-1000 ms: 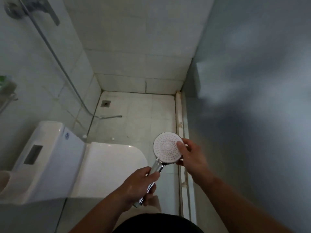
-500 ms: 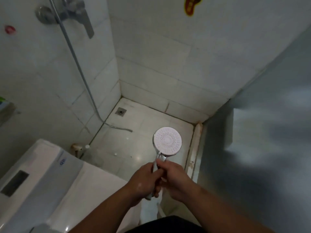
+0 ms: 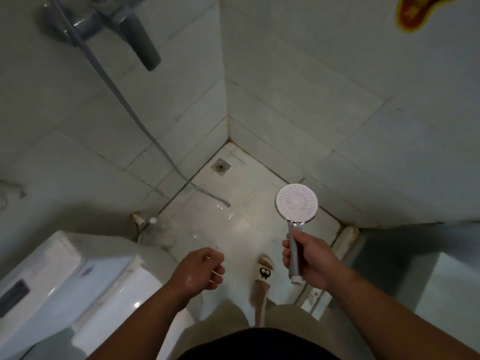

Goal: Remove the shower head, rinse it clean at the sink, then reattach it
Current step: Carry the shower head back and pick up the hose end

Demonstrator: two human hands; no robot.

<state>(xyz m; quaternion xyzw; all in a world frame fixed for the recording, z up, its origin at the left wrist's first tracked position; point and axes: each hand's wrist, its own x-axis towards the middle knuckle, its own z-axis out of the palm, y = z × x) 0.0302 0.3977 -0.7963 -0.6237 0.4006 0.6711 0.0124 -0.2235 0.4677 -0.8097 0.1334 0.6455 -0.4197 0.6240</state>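
The shower head (image 3: 296, 201) is detached: a round white spray face on a chrome handle, face turned up toward me. My right hand (image 3: 310, 259) grips the handle, whose open threaded end sticks out below my fist. My left hand (image 3: 200, 268) hangs free to the left, wet, fingers loosely curled around nothing. The grey shower hose (image 3: 124, 105) runs down from the wall mixer tap (image 3: 111, 24) along the left wall, and its loose end (image 3: 223, 202) lies on the floor tiles.
A white toilet (image 3: 78, 289) fills the lower left. A floor drain (image 3: 220, 167) sits in the far corner. Tiled walls close in left and behind, a glass partition (image 3: 428, 268) at right. My slippered foot (image 3: 263, 275) stands on the wet floor.
My left hand let go of the handle and dropped to the left. My right hand now holds the shower head alone, further right. The view tilted up toward the corner.
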